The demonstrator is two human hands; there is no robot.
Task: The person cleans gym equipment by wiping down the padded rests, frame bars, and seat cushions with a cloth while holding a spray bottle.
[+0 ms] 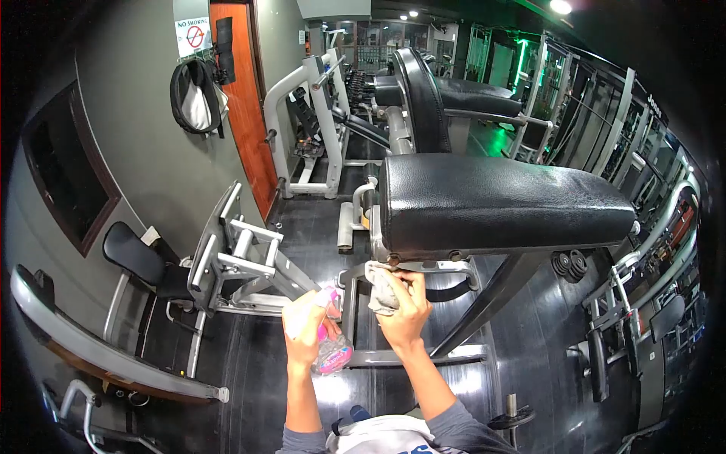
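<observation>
My left hand (pixel 301 327) is wrapped round a clear spray bottle (pixel 333 354) with a pink label and a pink-and-white top. In my right hand (pixel 407 314) is a crumpled pale cloth (pixel 381 289), raised to the metal frame just under the near end of a black padded bench (pixel 499 204). The cloth appears to touch the frame there, though the fingers hide part of the contact. The bottle hangs to the left of the cloth, apart from the bench.
Grey-framed machines stand on the left (pixel 242 265) and right (pixel 616 310). A second padded seat (pixel 476 98) lies behind the bench. Weight plates (pixel 569 265) rest on the dark floor (pixel 529 333). A backpack (pixel 197 98) hangs on the wall beside an orange door (pixel 246 113).
</observation>
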